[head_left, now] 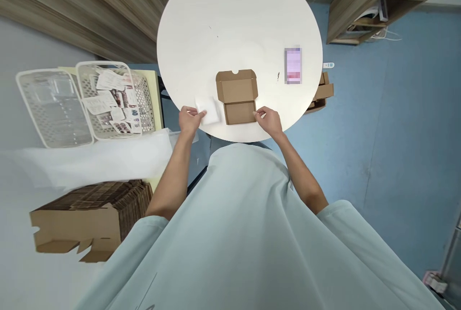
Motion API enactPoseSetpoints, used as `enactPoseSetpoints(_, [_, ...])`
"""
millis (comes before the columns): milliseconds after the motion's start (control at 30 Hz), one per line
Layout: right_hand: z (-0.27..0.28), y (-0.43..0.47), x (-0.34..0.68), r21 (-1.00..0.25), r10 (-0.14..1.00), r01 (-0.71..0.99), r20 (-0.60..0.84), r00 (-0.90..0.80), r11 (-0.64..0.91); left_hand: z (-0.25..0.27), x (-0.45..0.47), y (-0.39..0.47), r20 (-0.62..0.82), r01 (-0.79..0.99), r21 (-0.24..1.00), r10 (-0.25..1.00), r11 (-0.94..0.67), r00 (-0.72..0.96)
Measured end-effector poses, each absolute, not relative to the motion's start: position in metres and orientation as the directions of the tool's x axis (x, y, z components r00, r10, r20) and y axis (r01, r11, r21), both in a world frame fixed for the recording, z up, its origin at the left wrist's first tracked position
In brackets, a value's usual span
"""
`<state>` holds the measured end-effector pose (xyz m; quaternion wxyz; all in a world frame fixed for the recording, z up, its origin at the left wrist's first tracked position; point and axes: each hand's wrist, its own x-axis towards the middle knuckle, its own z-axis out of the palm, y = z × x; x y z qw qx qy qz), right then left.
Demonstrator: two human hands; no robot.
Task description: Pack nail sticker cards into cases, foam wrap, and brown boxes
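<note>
An unfolded-lid brown cardboard box (240,113) lies near the front edge of a round white table (230,12), its lid tipped back away from me and its inside bare. My right hand (268,120) pinches the right side wall of this box between thumb and fingertips. To the left of the box, my left hand (190,120) grips the left edge of a flat white packet (210,111), thumb on top and fingers beneath. The packet looks like soft folded wrapping; whatever is inside it cannot be seen.
A pixelated pink-purple rectangle (293,65) lies on the table's right. At left stand a white basket of small printed packets (113,103), a clear-looking basket (54,108), white sheeting (108,161) and stacked flat cardboard (90,219). Cardboard boxes (322,91) sit below the table's right edge.
</note>
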<state>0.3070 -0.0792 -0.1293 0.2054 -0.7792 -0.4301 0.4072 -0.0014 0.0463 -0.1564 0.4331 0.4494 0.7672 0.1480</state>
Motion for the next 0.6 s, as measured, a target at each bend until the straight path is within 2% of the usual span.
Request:
enactPoseSetpoints(67, [-0.129, -0.075, 0.302, -0.750, 0.853, 0.407, -0.454, 0.256, -0.521, -0.140, 0.004, 0.032, -0.575, 0.404, 0.708, 0.805, 0.580, -0.148])
enactPoseSetpoints(133, [-0.129, -0.071, 0.296, -0.811, 0.857, 0.280, -0.470, 0.209, -0.513, -0.126, 0.012, 0.018, -0.601, 0.300, 0.747, 0.796, 0.593, -0.077])
enactPoseSetpoints(233, [-0.131, -0.065, 0.287, -0.837, 0.844, 0.114, -0.523, 0.120, -0.535, -0.114, 0.026, 0.005, -0.634, 0.219, 0.756, 0.773, 0.616, 0.013])
enactPoseSetpoints(300, [-0.134, -0.062, 0.283, -0.835, 0.837, 0.064, -0.542, 0.081, -0.547, -0.114, 0.037, 0.001, -0.643, 0.209, 0.756, 0.763, 0.621, 0.061])
enactPoseSetpoints(433, [-0.144, -0.057, 0.282, -0.821, 0.826, 0.096, -0.553, 0.109, -0.563, -0.129, 0.061, 0.000, -0.647, 0.298, 0.742, 0.757, 0.600, 0.086])
enactPoseSetpoints(600, [-0.158, -0.047, 0.289, -0.733, 0.785, 0.282, -0.571, 0.240, -0.619, -0.157, 0.087, 0.005, -0.630, 0.444, 0.713, 0.774, 0.543, 0.065])
